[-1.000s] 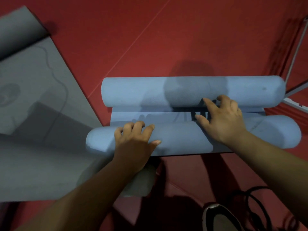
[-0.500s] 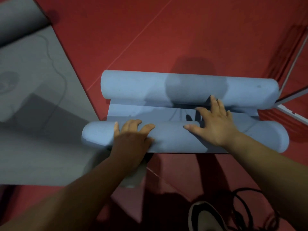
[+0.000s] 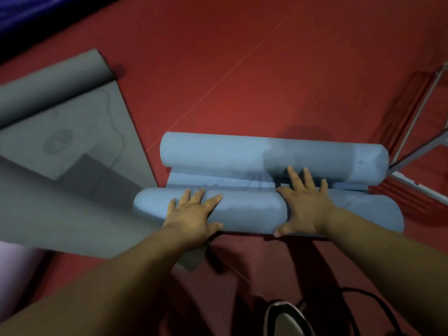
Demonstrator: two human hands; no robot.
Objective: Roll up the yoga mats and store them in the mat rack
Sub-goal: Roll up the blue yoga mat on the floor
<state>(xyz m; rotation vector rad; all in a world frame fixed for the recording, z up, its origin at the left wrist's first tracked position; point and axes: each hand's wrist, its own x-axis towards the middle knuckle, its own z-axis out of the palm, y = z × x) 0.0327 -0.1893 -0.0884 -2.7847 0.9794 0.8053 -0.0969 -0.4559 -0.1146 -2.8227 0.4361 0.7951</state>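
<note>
Nearest, one black-and-white shoe (image 3: pixel 286 318) is showing at the bottom edge, with one black cable (image 3: pixel 368 297) looping beside it on the red floor (image 3: pixel 242 69). Just beyond, both forearms are reaching forward onto the blue yoga mat (image 3: pixel 213 180), which is lying crosswise and curling in from both ends.

The left hand (image 3: pixel 194 214) is pressing flat on the near roll (image 3: pixel 249 212), fingers spread and straight. The right hand (image 3: pixel 308 202) is pressing beside it the same way, thumb hooking the roll's near edge and fingertips reaching over the narrow flat strip toward the far roll (image 3: pixel 218 154). Only that thin strip is separating the two rolls.

The near roll's left end is overlapping the edge of the grey yoga mat (image 3: pixel 60 166), which is lying mostly flat at the left with its far end rolled. At the right, the far roll's end is sitting just beside a pale metal frame (image 3: pixel 412 154).

Beyond the far roll, red floor is stretching wide to a dark blue pad (image 3: pixel 24 10) in the top left corner.

Counting: two mats, two blue rolls, two hands.
</note>
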